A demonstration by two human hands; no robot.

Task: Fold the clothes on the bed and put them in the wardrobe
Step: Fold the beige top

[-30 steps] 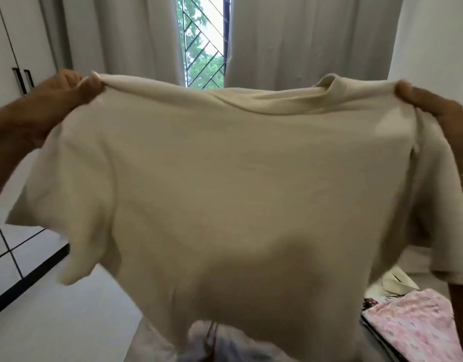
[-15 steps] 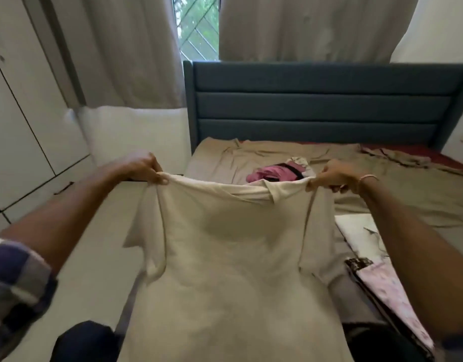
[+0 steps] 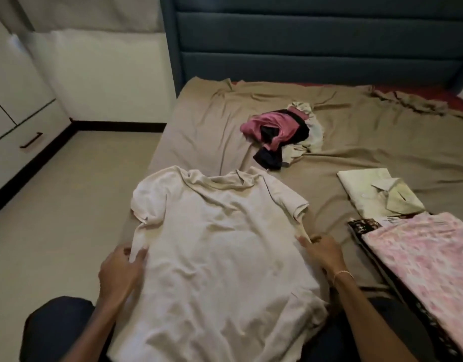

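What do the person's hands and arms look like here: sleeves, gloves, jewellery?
Left hand and right hand are ungloved. Left forearm and right forearm show no sleeve in frame. A thin gold-coloured bracelet circles the right wrist. No watch is visible. Rings are too small to tell.

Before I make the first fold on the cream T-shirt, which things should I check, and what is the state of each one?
1. Cream T-shirt spread on the bed sheet: ok, though its hem hangs off the edge.
2. Fabric smooth: not ok, wrinkled body, rumpled collar.
3. Both sleeves out to the sides: ok.
4. Left hand and right hand pinch the side edges: ok.
5. Apart from unfolded pile and folded stack: ok.
6. Front or back up: cannot tell.
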